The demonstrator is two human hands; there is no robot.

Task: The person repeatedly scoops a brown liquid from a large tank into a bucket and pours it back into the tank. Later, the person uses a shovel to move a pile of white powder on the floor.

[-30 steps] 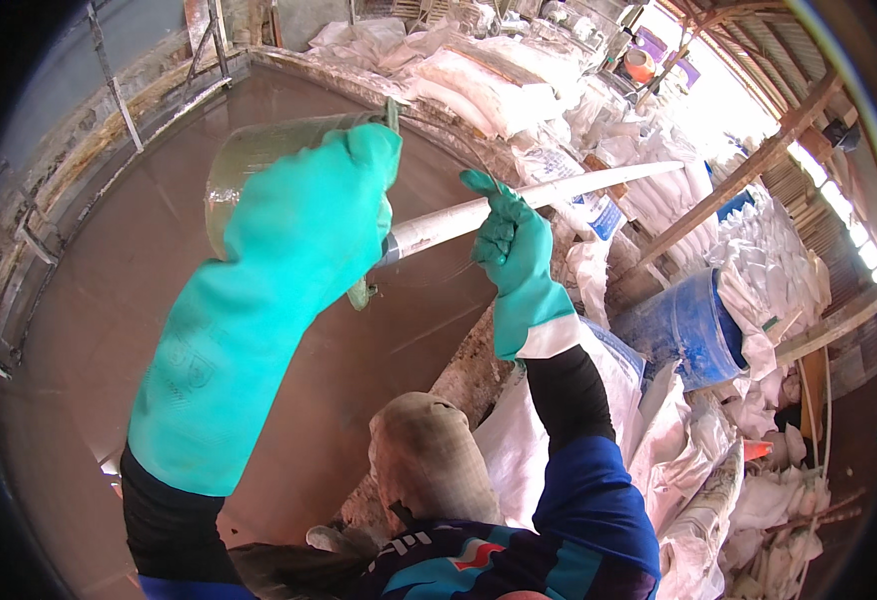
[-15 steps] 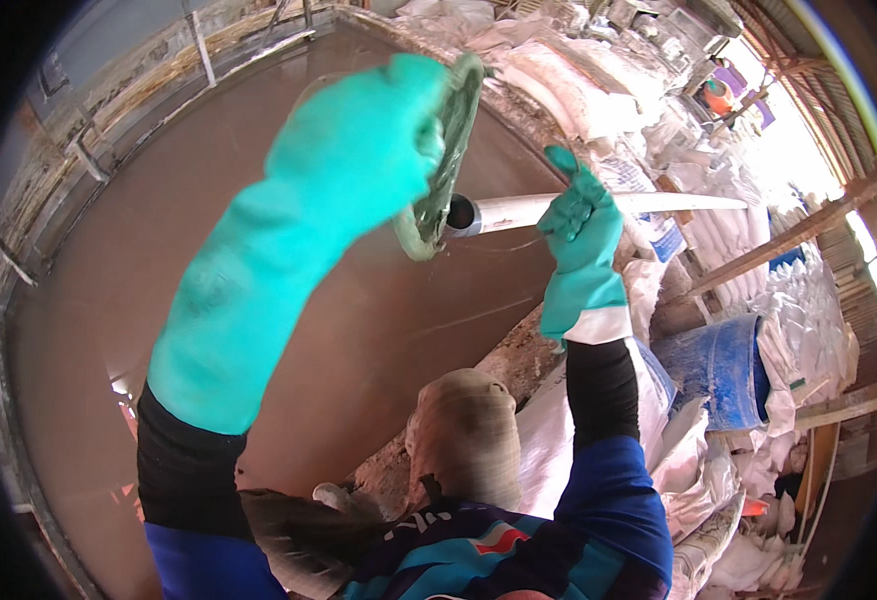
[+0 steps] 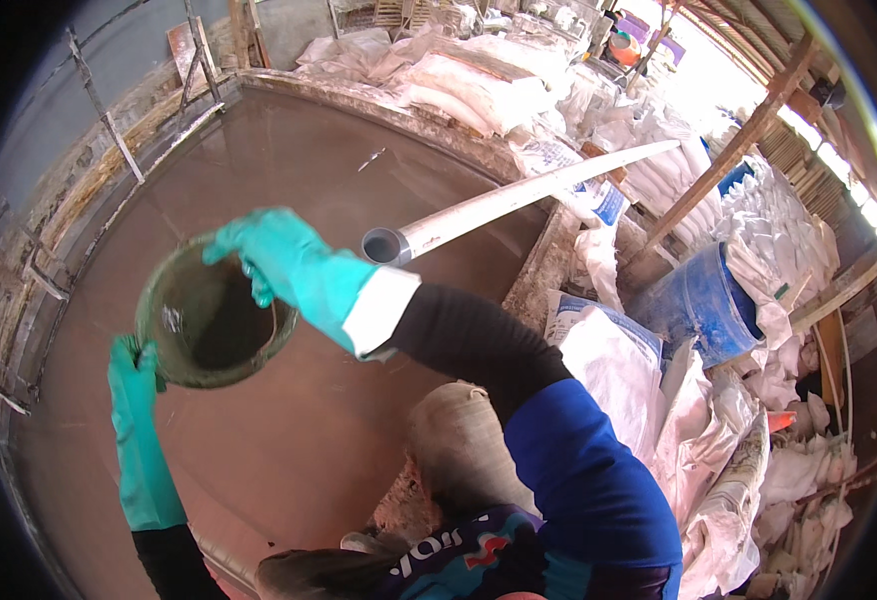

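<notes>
A round dark green bucket [image 3: 214,378] is held over the tank of murky brown liquid [image 3: 329,430], its mouth turned up toward me. Wearing a long green rubber glove, my left hand [image 3: 137,372] grips the rim on the left side. My right hand [image 3: 284,260], gloved alike with a white cuff, curls its fingers over the far right rim. The inside looks dark and wet; whether it holds liquid I cannot tell. Just right of my right glove, the open end of a white pipe [image 3: 519,198] juts out over the tank.
White sacks [image 3: 479,85] are heaped along the far and right edges of the tank. A blue barrel [image 3: 694,305] lies at the right beside more sacks. Wooden poles [image 3: 734,150] slant across the right side, and thin sticks [image 3: 104,105] stand along the left wall.
The bucket has moved left and down from beside the pipe's mouth, turning from steeply tilted to mouth up. My right hand has crossed left onto its rim, and my left hand has dropped lower.
</notes>
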